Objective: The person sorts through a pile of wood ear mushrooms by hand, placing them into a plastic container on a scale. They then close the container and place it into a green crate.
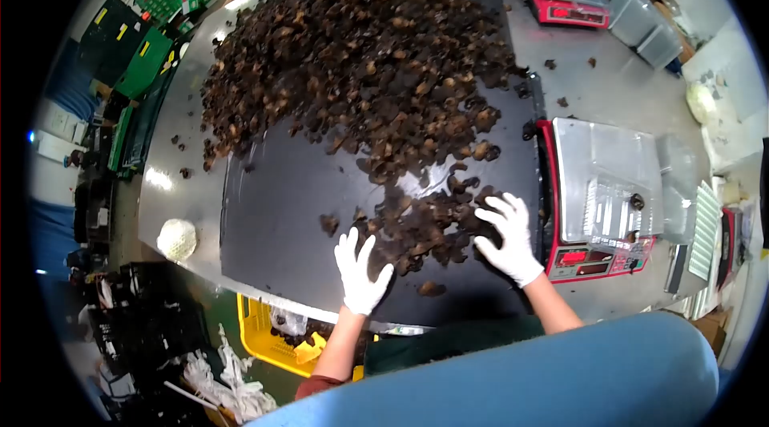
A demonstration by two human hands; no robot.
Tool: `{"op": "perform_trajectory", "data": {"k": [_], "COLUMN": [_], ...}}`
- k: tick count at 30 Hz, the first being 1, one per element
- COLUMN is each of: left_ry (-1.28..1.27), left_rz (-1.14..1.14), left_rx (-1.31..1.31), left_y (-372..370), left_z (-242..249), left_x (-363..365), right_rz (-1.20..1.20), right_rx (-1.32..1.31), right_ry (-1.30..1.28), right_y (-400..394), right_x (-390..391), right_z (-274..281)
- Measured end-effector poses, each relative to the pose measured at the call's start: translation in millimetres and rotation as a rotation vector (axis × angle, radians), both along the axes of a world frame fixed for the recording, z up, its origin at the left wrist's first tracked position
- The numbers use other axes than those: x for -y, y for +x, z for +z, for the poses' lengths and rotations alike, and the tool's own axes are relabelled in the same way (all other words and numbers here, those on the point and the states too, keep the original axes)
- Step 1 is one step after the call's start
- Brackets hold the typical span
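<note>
A: Where is the small pile (pixel 424 231) sitting?

B: It's lying on the black mat (pixel 280 211), right between the two gloved hands. The big heap (pixel 352 50) is spreading out at eleven o'clock from it.

A: And the hands?

B: The left hand (pixel 362 276) is resting at eight o'clock, thumb standing well away from the fingers. The right hand (pixel 511 244) is reaching in from just past three, fingers spreading wide. Neither is gripping anything I'm seeing; I can't tell whether the fingertips are pressing the edges.

A: How are the pieces looking to handle?

B: Light, I'm guessing, curled and a bit leathery; the thin rims are probably tearing if pinched hard. Some are shining, so maybe slippery.

A: Where are you taking hold?

B: I'm favouring cupped palms at nine and three, low against the mat, scooping loosely.
</note>
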State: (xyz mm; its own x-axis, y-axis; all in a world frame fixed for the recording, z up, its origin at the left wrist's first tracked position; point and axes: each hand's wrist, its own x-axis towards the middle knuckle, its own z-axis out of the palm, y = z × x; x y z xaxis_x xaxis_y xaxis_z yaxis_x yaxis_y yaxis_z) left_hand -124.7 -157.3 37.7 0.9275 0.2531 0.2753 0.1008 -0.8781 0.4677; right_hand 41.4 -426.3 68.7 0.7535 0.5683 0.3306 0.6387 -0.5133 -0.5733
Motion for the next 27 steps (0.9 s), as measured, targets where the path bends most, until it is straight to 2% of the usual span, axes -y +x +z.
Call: {"op": "perform_trajectory", "data": {"k": [2, 3, 5, 7, 9, 10, 11, 17, 20, 22, 24, 25, 26, 27], "left_ry": [-0.001, 0.018, -0.045, -0.019, 0.072, 0.076, 0.083, 0.177, 0.259, 0.279, 0.119, -0.04, -0.036, -0.404], "left_rz": [-0.08, -0.13, -0.173, -0.206, -0.189, -0.181, -0.193, -0.283, -0.387, -0.433, -0.362, -0.271, -0.277, -0.213], "left_rx": [0.04, 0.043, 0.103, 0.158, 0.187, 0.145, 0.156, 0.316, 0.369, 0.413, 0.459, 0.48, 0.482, 0.393], "left_y": [10.2, 12.8, 16.5, 19.0, 20.3, 27.8, 33.3, 32.9, 32.9, 35.2, 40.7, 42.5, 41.3, 39.6], "left_z": [0.5, 1.3, -1.5, -19.1, -28.5, -7.7, -7.6, -31.0, -29.3, -23.6, -7.6, 0.5, 7.5, 16.4], "left_x": [11.2, 18.2, 33.9, 38.4, 39.6, 44.2, 43.5, 29.1, 15.7, 10.6, 19.7, 37.9, 51.8, 61.9], "right_rz": [0.039, 0.171, 0.263, 0.288, 0.248, 0.213, 0.181, 0.067, 0.031, 0.112, 0.192, 0.169, 0.148, 0.124], "right_rx": [0.056, -0.091, 0.062, 0.0, 0.052, 0.054, 0.049, 0.075, 0.113, 0.075, 0.009, -0.124, -0.256, -0.388], "right_ry": [-0.076, -0.19, -0.106, -0.111, -0.079, -0.086, -0.091, -0.14, -0.095, 0.179, 0.435, 0.482, 0.529, 0.583], "right_y": [1.1, -0.5, -22.2, -40.7, -45.1, -44.6, -44.4, -48.2, -50.3, -43.7, -39.8, -45.1, -50.3, -52.5], "right_x": [-11.0, -18.5, -22.4, -28.8, -32.8, -33.1, -33.5, -44.7, -43.9, -46.1, -46.0, -47.3, -49.2, -51.7], "right_z": [5.2, 24.5, -12.0, -15.8, -26.5, -29.0, -32.5, -45.0, -24.5, -29.2, -16.3, -9.6, -4.8, -2.8]}}
